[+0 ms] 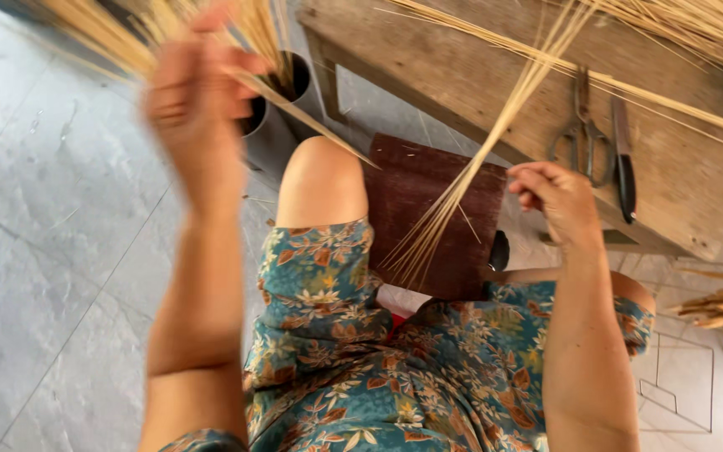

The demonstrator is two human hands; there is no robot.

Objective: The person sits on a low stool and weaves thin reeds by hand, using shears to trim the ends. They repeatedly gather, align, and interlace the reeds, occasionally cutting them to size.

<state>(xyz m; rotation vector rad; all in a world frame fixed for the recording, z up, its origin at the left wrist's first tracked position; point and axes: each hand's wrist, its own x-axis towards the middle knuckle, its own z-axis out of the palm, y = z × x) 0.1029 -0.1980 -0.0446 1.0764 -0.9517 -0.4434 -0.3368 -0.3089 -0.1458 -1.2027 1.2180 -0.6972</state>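
From the head camera, the left hand point(194, 100) is raised high, forearm nearly upright and motion-blurred, fingers clenched around a bundle of pale straw stalks point(127, 38) that fans toward the upper left. The right hand point(556, 199) sits lower, wrist bent, fingers pinched on a second sheaf of stalks point(470, 176); its loose ends splay over a dark brown mat point(428, 192) between the knees, the far ends lying up across the wooden worktop point(462, 75). Scissors point(583, 125) and a black-handled knife point(623, 163) lie on the worktop just beside that hand.
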